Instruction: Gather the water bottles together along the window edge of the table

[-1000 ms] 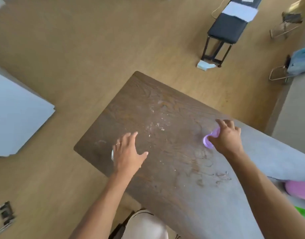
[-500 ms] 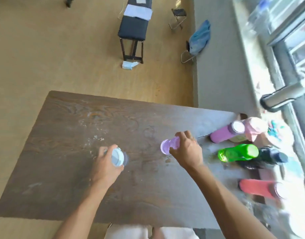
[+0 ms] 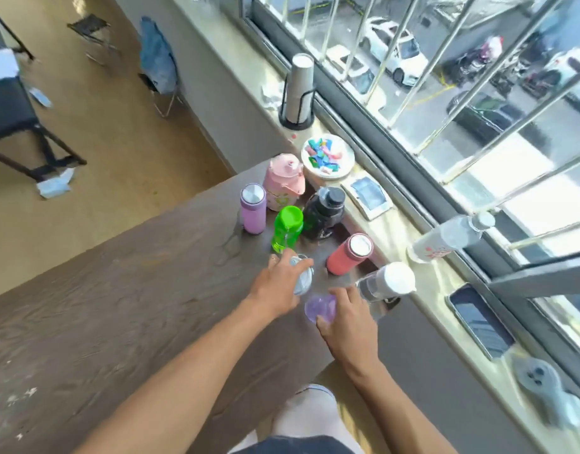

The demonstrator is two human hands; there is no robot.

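My left hand (image 3: 277, 286) grips a pale blue-grey bottle (image 3: 303, 276) near the window side of the dark wooden table (image 3: 118, 290). My right hand (image 3: 347, 319) holds a light purple bottle (image 3: 319, 308) just beside it. Close ahead stand a green bottle (image 3: 287, 228), a purple bottle with a silver lid (image 3: 253, 208), a pink jug-shaped bottle (image 3: 283, 181), a black bottle (image 3: 324, 213), a coral bottle (image 3: 349, 253) and a clear bottle with a white cap (image 3: 385, 286).
The windowsill (image 3: 423, 290) carries a plate of coloured pieces (image 3: 328, 155), a cup stack in a holder (image 3: 298, 90), a clear plastic bottle (image 3: 452, 235), a phone (image 3: 482, 324) and a small tablet (image 3: 368, 193). A bench (image 3: 6, 106) and folding stools stand on the floor.
Both hands carried their bottles across the table towards the window side, into the cluster of bottles. My view swung to the right, onto the windowsill.
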